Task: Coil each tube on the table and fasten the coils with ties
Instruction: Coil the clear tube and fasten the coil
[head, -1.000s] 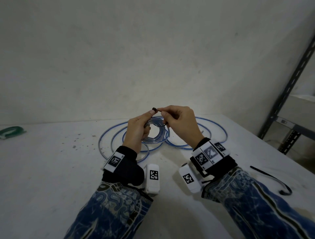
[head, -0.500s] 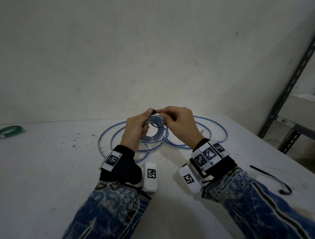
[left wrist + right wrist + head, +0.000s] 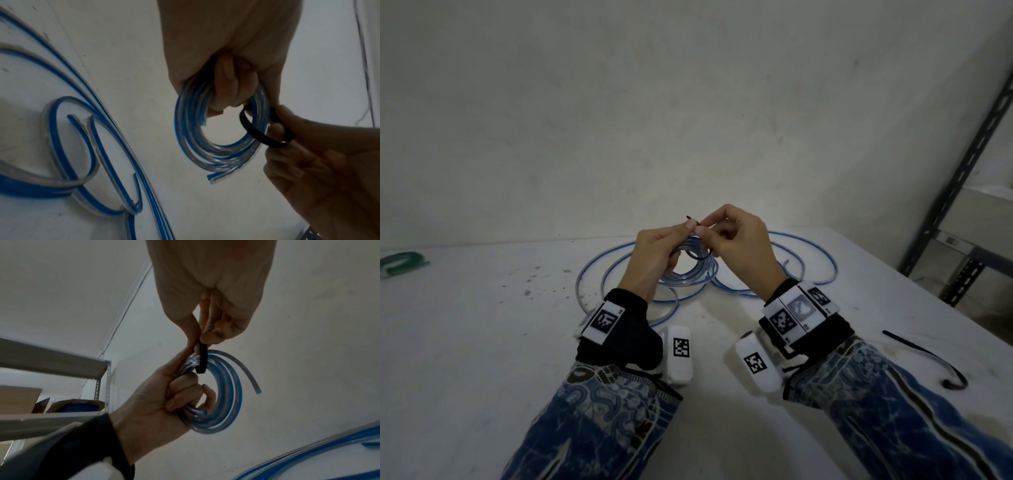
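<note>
A small coil of clear tube with a blue stripe (image 3: pixel 690 270) (image 3: pixel 207 146) (image 3: pixel 224 395) hangs above the white table (image 3: pixel 482 342), gripped by my left hand (image 3: pixel 654 260) (image 3: pixel 224 91) (image 3: pixel 164 404), whose fingers curl through its middle. A black tie (image 3: pixel 700 255) (image 3: pixel 257 134) (image 3: pixel 202 359) loops round the coil's strands. My right hand (image 3: pixel 732 236) (image 3: pixel 308 146) (image 3: pixel 207 324) pinches the tie at the top of the coil, right beside my left thumb; the tie's tip (image 3: pixel 689 217) sticks up to the left. Longer loose tubes (image 3: pixel 804 260) (image 3: pixel 68 146) sprawl on the table behind and below the hands.
A second black tie (image 3: pixel 928 356) lies on the table at the right, near its edge. A green object (image 3: pixel 400 262) sits at the far left. A metal shelving rack (image 3: pixel 962 178) stands beyond the table's right corner. A plain wall rises behind.
The tie's loop has come round the coil, and its tip now pokes up left of the pinch. Both hands have stayed close together above the loose tubes.
</note>
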